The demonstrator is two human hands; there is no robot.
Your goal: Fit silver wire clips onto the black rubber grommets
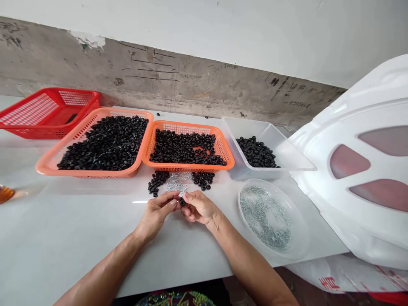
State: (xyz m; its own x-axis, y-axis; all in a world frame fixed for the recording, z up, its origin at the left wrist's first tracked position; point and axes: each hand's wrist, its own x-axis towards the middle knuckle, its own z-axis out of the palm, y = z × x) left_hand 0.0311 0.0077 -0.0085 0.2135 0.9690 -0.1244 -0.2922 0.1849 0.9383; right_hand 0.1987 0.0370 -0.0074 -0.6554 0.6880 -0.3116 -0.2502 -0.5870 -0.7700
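- Right hand (200, 207) pinches a black ring (182, 202).
- Left hand (157, 212), just left: cannot tell whether fingers pinch.
- Probably light, stiff; best gripped by its rim.

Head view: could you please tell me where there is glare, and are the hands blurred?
In the head view, a thin bright streak of glare lies on the pale table beside the left hand; in the same view, both it and the right hand look fairly sharp; there too, the silvery beads partly merge, too small to separate.
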